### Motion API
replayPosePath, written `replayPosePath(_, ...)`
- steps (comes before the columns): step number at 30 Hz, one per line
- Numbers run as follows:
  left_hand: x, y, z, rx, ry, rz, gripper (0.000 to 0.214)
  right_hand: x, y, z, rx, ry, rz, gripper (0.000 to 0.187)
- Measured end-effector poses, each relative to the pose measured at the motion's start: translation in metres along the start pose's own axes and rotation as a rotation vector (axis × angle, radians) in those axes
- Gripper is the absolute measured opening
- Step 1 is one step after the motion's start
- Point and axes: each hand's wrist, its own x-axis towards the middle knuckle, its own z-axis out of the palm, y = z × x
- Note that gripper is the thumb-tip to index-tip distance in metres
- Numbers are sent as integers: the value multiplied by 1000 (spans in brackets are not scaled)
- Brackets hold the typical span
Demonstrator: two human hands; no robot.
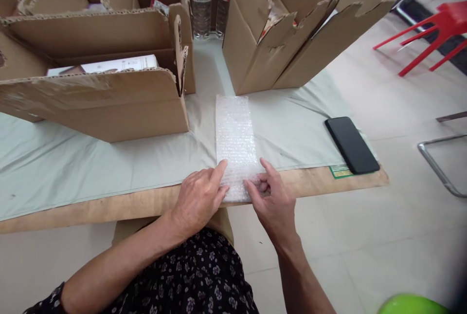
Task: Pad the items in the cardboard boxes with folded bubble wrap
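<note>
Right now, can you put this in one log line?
left hand: at bubble wrap, left edge | right hand: at right edge | phone: right of wrap

Head view: occlusions and clipped edges

Clear rectangular bubble-wrap strip (235, 131): near end partly covered by left hand (199, 194) and right hand (275, 197). Left's lower fingers tucked out of sight; grip unclear on both. White printed carton (120, 64): lower part behind front wall of long brown cardboard box (146, 109), print too small. Clear ribbed plastic bottles (202, 17): tops cut off. Green-yellow printed card (341, 172): partly under black rectangular phone (352, 144). Red plastic stool (451, 19) clipped right. Lime-green rounded object (412, 305) clipped bottom, unidentifiable.
</note>
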Motion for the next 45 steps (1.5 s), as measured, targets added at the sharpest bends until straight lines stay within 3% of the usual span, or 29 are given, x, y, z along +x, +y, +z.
replayPosePath(3,0,0,1,74,64,48,50,-3,-1,-13,-114,89,-137,49)
replayPosePath(5,1,0,1,97,78,65,49,-6,-4,-27,-108,72,-229,46)
replayPosePath(9,1,2,-3,91,95,63,43,-10,-5,-41,-117,-208,-398,29)
replayPosePath(12,-8,2,-10,-25,170,130,40,-7,0,-38,-86,-297,-446,21)
replayPosePath(15,-21,3,-13,-151,185,294,38,-1,2,-37,14,-309,-445,20)
replayPosePath(17,-25,4,-11,-198,151,317,29,5,1,-35,56,-318,-433,16)
replayPosePath(20,-18,4,-6,-237,165,210,26,13,-2,-32,63,-242,-403,14)
replayPosePath(23,-2,4,-4,-221,162,93,26,12,-2,-31,13,-21,-351,22)
replayPosePath(25,6,3,-4,-195,116,39,26,7,0,-31,-10,54,-367,27)
replayPosePath(27,10,2,-5,-156,83,12,26,2,3,-31,-34,-11,-424,28)
replayPosePath(30,5,0,-7,-96,128,30,24,-2,8,-27,-73,-146,-458,27)
replayPosePath(36,-9,-3,-18,-210,87,217,26,9,8,-23,81,-192,-371,23)
replayPosePath(42,22,-15,-9,-76,140,78,23,10,8,-22,-24,1,-339,31)
replayPosePath(45,32,-20,-5,5,141,29,22,12,8,-19,-95,-112,-413,30)
